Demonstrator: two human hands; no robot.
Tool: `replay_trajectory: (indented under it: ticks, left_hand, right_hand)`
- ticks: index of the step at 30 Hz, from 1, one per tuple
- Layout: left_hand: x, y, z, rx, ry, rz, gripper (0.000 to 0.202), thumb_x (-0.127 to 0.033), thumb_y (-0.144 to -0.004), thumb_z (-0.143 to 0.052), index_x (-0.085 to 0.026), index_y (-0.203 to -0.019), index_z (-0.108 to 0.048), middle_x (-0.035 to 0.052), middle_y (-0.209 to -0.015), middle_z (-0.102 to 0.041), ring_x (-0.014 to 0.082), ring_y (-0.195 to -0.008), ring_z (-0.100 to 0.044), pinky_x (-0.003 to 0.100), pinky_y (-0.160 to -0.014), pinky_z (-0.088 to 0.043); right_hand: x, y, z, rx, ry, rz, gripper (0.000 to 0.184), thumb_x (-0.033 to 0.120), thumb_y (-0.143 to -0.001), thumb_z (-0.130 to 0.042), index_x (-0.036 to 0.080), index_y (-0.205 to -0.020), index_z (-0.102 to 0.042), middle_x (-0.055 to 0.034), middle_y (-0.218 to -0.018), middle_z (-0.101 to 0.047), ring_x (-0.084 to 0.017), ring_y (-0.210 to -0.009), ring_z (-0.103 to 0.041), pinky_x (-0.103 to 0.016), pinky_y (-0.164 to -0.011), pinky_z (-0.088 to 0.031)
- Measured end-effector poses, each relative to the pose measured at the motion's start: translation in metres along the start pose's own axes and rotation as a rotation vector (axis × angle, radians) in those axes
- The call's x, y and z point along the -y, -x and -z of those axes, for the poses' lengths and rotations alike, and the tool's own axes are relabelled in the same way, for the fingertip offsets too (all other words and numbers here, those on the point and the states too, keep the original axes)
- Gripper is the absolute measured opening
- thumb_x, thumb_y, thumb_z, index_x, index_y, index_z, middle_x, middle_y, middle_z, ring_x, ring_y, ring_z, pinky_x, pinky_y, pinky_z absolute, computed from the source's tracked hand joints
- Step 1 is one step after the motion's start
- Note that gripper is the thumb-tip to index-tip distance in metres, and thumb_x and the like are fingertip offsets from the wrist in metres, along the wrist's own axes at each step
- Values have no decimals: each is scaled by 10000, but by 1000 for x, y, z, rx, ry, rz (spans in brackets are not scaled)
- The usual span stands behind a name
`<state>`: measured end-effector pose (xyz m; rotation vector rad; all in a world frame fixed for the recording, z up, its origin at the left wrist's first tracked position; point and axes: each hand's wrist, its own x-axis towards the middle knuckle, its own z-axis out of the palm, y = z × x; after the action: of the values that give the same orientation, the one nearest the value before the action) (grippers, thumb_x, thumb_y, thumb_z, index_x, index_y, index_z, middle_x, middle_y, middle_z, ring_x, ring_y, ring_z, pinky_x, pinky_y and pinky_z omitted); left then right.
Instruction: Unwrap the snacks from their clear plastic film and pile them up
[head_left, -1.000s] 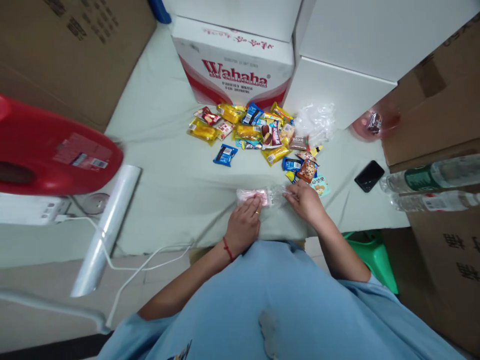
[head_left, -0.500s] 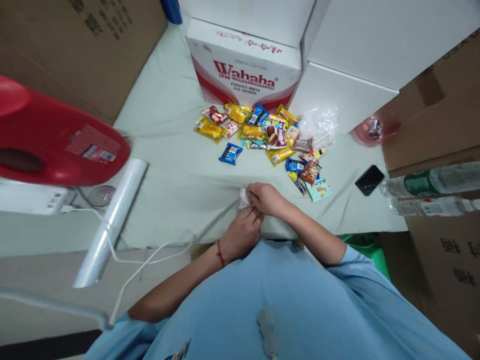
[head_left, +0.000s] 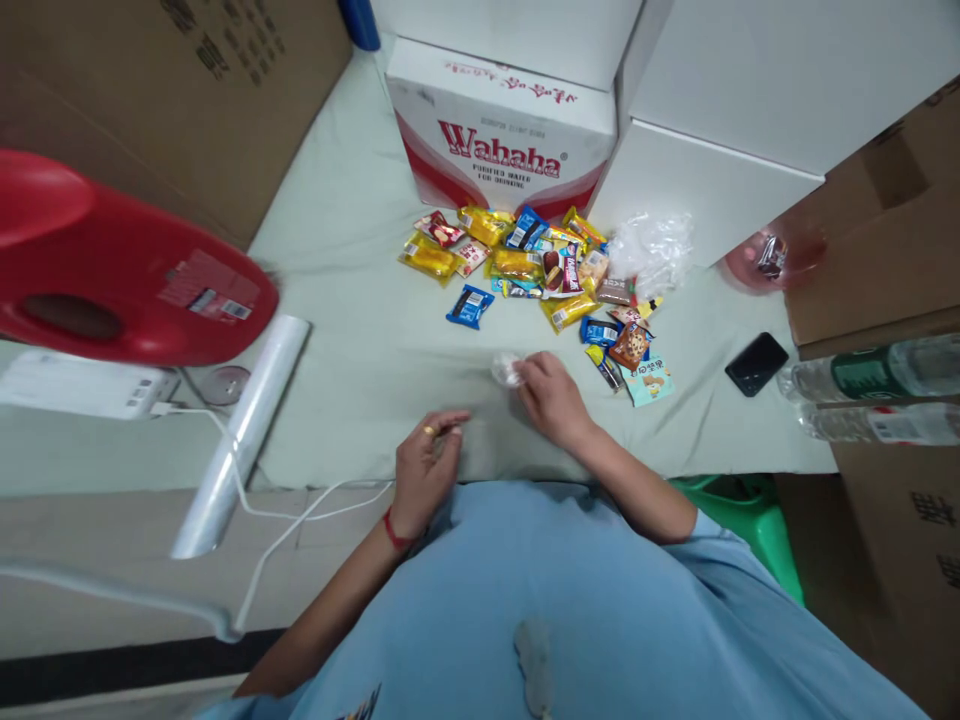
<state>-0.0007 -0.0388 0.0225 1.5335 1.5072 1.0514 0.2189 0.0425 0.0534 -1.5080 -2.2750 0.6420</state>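
A small crumpled clear plastic bag point(head_left: 505, 370) is pinched in the fingertips of my right hand point(head_left: 553, 402), just above the pale green cloth. My left hand point(head_left: 429, 468), with a ring and a red wrist cord, is apart from it near the table's front edge. Its index finger and thumb stretch toward the right, and nothing shows between them. Beyond my hands lies a pile of wrapped snacks point(head_left: 517, 264) in yellow, blue, red and brown packets. One blue packet point(head_left: 469, 306) sits a little apart, nearer to me.
Behind the snacks stands a Wahaha water carton point(head_left: 499, 150), beside a loose clear plastic bag point(head_left: 651, 252). A black phone point(head_left: 757, 364) and plastic bottles point(head_left: 870, 368) are at right. At left are a red jug point(head_left: 135, 270), a plastic film roll point(head_left: 244, 430) and a white cable point(head_left: 289, 518).
My hands have come apart. The left has let go of the plastic bag and drawn back to the left; the right has lifted the bag slightly forward. The view has shifted a little.
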Motion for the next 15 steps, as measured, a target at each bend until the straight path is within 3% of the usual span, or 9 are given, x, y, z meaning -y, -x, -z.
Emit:
replay_trajectory:
  ticks: [2, 4, 7, 9, 12, 15]
  left_hand:
    - [-2, -9, -11, 25, 188, 130, 410, -452, -1005, -575, -215, -1338, -603, 136, -1391, -666, 240, -1275, -662, 380, -992, -593]
    - [-6, -20, -26, 122, 375, 204, 602, -539, -967, -624, -219, -1456, -480, 178, -1530, -561, 266, -1348, -624, 384, -986, -601]
    - [-16, -37, -53, 262, 505, 260, 645, -592, -937, -655, -192, -1415, -490, 176, -1409, -647, 258, -1199, -698, 371, -918, -620]
    - [-24, -45, -71, 294, 493, 246, 598, -585, -931, -672, -184, -1351, -530, 142, -1279, -706, 241, -1094, -721, 363, -875, -625]
    - [-35, -54, -97, 347, 441, 155, 540, -540, -934, -683, -197, -1331, -557, 125, -1249, -713, 242, -1106, -715, 390, -915, -622]
    - [-42, -60, -109, 405, 313, 33, 506, -485, -972, -635, -216, -1393, -556, 140, -1347, -672, 259, -1243, -669, 428, -1002, -597]
  right_hand:
    - [-8, 3, 15, -52, -273, -37, 278, 300, -1046, -480, 177, -1178, -692, -118, -1116, -666, -244, -1058, -606, -366, -966, -501]
    - [-15, 8, 22, -10, -536, -101, 337, 419, -1055, -472, 184, -1134, -701, -82, -1027, -689, -227, -996, -639, -349, -919, -526]
    - [-20, 23, 18, 15, -777, -231, 458, 532, -1048, -449, 196, -1293, -642, -63, -1064, -717, -219, -1027, -665, -344, -927, -549]
    - [-21, 37, 13, -53, -788, -294, 560, 541, -1035, -480, 204, -1481, -512, -81, -1191, -717, -219, -1084, -673, -349, -959, -555]
    - [-35, 58, 16, -124, -660, -318, 616, 510, -1012, -550, 217, -1545, -453, -116, -1369, -673, -235, -1204, -661, -376, -1044, -536]
    - [-81, 71, 50, -248, -486, -346, 515, 467, -1016, -550, 240, -1478, -527, -127, -1457, -628, -268, -1324, -609, -440, -1130, -485]
